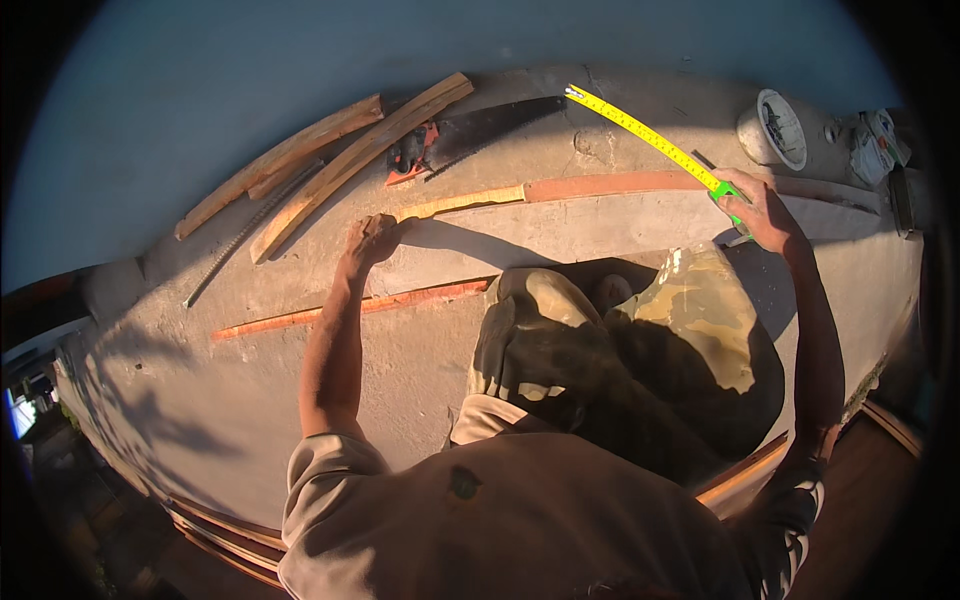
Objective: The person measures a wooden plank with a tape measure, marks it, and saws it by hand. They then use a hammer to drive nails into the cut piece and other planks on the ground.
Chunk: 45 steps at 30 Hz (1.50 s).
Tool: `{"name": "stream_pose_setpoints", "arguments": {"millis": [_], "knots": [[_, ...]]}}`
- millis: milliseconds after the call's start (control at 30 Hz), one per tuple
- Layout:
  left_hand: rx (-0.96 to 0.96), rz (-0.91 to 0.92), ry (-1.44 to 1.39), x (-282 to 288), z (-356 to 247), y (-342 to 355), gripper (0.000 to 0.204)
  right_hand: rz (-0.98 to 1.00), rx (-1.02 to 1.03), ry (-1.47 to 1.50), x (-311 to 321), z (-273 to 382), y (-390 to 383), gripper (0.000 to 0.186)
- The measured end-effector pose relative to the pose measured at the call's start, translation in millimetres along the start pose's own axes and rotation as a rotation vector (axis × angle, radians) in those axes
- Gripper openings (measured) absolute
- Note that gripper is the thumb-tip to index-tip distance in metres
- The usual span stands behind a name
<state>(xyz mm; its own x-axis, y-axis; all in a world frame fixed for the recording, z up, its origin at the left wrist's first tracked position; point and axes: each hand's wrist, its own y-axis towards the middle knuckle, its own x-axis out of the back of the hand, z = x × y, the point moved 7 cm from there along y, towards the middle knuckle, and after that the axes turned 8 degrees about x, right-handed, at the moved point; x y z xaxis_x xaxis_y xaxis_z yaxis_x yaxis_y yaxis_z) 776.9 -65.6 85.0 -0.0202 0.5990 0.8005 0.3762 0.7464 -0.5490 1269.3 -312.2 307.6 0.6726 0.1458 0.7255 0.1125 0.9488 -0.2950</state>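
Note:
My right hand point(762, 212) is closed around a green tape measure point(733, 203). Its yellow blade point(640, 130) is pulled out, slanting up to the far left, and the metal hook end appears raised near the saw tip. A dark thin stick pokes up beside this hand; its kind is unclear. My left hand point(372, 240) is closed at the left end of a pale wooden strip point(460, 203), its fingertips partly hidden. To the right, that strip meets a long reddish wooden strip point(610, 185), which runs past my right hand.
A handsaw point(480, 132) with an orange and black handle lies beyond my left hand, beside wooden beams point(365, 160) and a ribbed metal rod point(245, 240). Another reddish strip point(400, 302) lies nearer. At the far right stand a white bucket point(790, 130) and a plastic bag point(872, 150).

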Motion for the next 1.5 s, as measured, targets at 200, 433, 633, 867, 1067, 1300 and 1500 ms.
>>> {"name": "stream_pose_setpoints", "arguments": {"millis": [200, 433, 633, 867, 1067, 1300, 1500], "knots": [[-0.087, -0.310, -0.232, -7, 6, -24, 0.030, 0.378, -0.036, 0.038, -101, -34, 131, 0.043], [0.336, -0.110, -0.279, -27, 68, 66, 0.023, 0.556, 0.278, -0.053, -254, -12, 226, 0.048], [0.350, 0.044, -0.558, -53, 58, 87, 0.014, 0.607, 0.309, -0.030, -290, 17, 238, 0.054], [0.332, -0.055, -0.307, -54, 58, 92, 0.016, 0.640, 0.312, -0.038, -300, 36, 245, 0.050], [0.095, -0.031, 0.015, -70, 61, 103, 0.022, 0.645, 0.244, -0.094, -274, 7, 233, 0.050], [0.081, -0.082, -0.004, -76, 69, 107, 0.017, 0.586, 0.186, -0.147, -243, -72, 223, 0.049], [0.235, -0.028, -0.333, -70, 70, 101, 0.021, 0.618, 0.153, -0.144, -247, -76, 221, 0.046]]}}
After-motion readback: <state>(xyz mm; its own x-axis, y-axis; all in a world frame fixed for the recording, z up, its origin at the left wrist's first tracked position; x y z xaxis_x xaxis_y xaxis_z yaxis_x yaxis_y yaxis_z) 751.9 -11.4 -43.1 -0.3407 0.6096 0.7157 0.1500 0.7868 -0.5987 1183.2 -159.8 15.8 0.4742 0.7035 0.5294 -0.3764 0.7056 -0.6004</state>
